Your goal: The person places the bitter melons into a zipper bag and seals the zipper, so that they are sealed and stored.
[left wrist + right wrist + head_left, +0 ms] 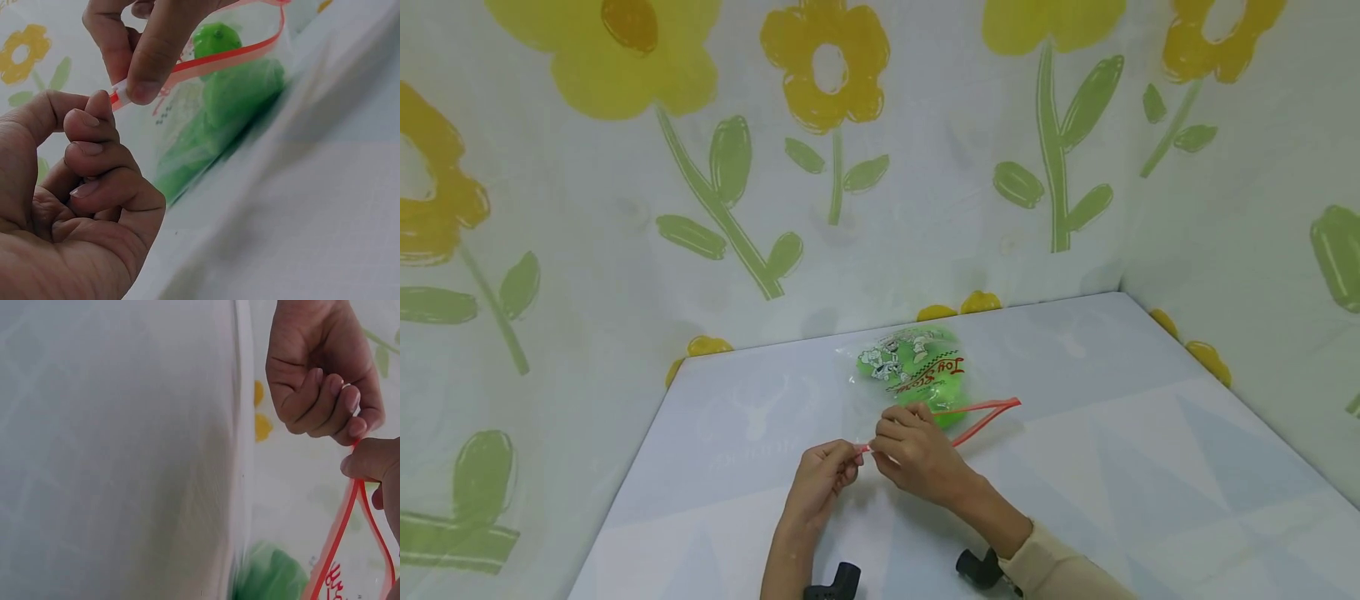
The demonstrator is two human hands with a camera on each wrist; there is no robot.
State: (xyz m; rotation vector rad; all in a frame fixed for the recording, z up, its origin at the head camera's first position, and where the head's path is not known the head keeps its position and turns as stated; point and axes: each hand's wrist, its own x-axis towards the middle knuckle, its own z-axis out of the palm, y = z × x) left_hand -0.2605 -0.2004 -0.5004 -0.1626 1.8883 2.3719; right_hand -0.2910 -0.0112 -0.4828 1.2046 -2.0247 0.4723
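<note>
A clear plastic zip bag with "Toy Story" print lies on the table, its red zip strip raised at the near side and gaping apart on the right. Inside sits something bright green and rounded, its kind unclear through the plastic. My left hand pinches the strip's left end between thumb and forefinger, the other fingers curled in. Close beside it, my right hand pinches the small white slider on the strip. In the right wrist view the two hands almost meet, and the bag is partly cut off.
The pale table ends at a fabric wall printed with yellow flowers, which also stands along the right side. Black wrist-worn devices show by both forearms at the near edge of view.
</note>
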